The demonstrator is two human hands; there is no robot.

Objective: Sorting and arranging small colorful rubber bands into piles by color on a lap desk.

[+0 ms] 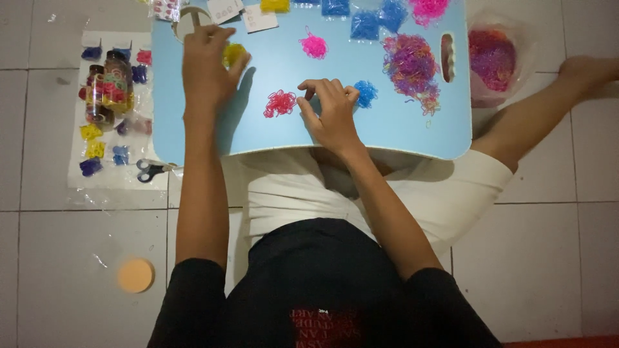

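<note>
Two bare hands are working over a pale blue plastic lap surface [387,138]. The left hand [207,64] is lying near the far left corner, its fingers [237,64] curling closed around a small yellow clump of tiny elastic bands [233,51]. The right hand [332,113] is resting mid-surface with its fingers [322,87] bent and loosely open, tips touching the surface and gripping nothing. A red clump of tiny elastic bands [280,103] is lying just left of those fingertips, and a blue clump of tiny elastic bands [366,93] is sitting just to their right, touching the knuckles. A pink clump of tiny elastic bands [314,46] is lying beyond them, well apart. Bare blue room is stretching from the right wrist to the near edge and between both hands. A large mixed pink and purple pile of elastic bands [412,67] is crowding the right side, near the oval handle slot [447,58].
</note>
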